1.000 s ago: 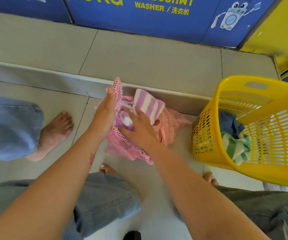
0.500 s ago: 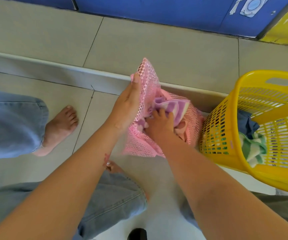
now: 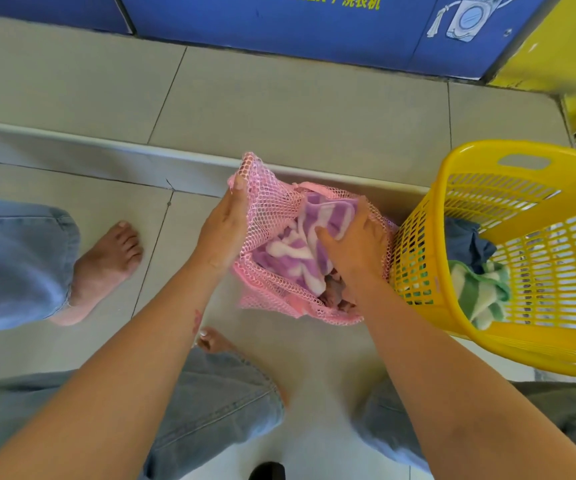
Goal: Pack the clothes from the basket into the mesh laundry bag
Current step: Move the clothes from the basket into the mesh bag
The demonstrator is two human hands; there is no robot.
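Head view: your left hand (image 3: 224, 226) grips the mesh laundry bag (image 3: 272, 206) rim open while your right hand (image 3: 356, 251) presses the purple striped cloth (image 3: 300, 251) inside. Next, release it and reach into the yellow basket (image 3: 480, 157) beside it.

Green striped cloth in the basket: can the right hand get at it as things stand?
Probably yes. The yellow basket is open-topped beside the right hand, and the green striped cloth lies uncovered; the hand must first leave the purple cloth.
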